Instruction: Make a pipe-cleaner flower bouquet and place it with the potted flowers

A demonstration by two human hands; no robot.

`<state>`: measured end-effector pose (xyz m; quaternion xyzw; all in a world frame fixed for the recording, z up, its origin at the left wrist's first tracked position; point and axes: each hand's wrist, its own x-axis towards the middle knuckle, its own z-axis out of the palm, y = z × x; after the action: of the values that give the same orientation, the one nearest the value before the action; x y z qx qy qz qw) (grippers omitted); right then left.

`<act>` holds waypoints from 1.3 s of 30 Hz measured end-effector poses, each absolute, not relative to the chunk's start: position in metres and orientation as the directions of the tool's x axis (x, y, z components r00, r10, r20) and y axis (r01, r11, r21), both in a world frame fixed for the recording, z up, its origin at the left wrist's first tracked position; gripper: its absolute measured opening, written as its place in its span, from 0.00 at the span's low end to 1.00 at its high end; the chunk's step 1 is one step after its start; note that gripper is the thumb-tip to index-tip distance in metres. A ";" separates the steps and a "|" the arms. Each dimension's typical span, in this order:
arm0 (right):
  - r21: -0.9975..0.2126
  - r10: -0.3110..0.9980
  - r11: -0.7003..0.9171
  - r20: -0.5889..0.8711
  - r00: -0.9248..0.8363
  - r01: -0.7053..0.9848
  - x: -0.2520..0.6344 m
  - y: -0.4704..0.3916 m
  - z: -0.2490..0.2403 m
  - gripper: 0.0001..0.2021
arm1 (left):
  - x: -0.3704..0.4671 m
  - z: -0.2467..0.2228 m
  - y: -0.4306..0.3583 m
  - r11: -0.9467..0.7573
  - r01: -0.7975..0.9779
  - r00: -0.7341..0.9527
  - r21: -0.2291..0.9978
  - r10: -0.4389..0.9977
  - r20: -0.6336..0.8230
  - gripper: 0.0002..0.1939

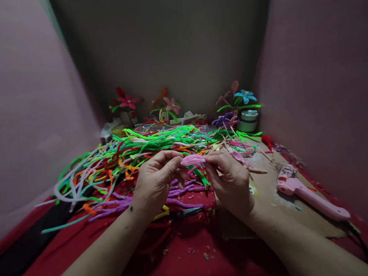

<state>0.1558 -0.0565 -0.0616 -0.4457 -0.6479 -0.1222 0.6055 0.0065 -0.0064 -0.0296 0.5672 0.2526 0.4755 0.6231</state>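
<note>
A small pink petal of bent pipe cleaner (pixel 193 160) is stretched between both hands above the table. My left hand (pixel 157 175) pinches its left end between thumb and forefinger, the other fingers curled loosely. At the petal's right end, my right hand (pixel 229 177) grips with thumb and fingertips. Just behind and below the hands spreads a pile of green, white, orange and red pipe cleaners (pixel 159 139). Purple pipe cleaners (pixel 113 208) lie under my left hand. Beneath the hands, scissors (pixel 187 212) are partly hidden by my left wrist.
A pink corded tool (pixel 314 198), like a hot trimmer or small iron, lies on a cardboard sheet (pixel 268 216) at right. Finished pipe-cleaner flowers (pixel 245 96) stand at the back beside a lidded white jar (pixel 248 121). A black strip (pixel 24 250) lies at left on the red cloth (pixel 193 267).
</note>
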 end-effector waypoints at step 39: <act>-0.963 0.979 0.074 0.021 0.202 -0.258 0.152 -0.045 -0.057 0.05 | 0.000 -0.044 0.004 -0.742 0.140 0.341 0.656 0.658 0.671 0.04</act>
<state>0.1524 -0.0454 -0.0573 -0.4638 -0.3887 0.4977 0.6214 0.0002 0.0041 -0.0440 0.7792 0.2559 0.5137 0.2521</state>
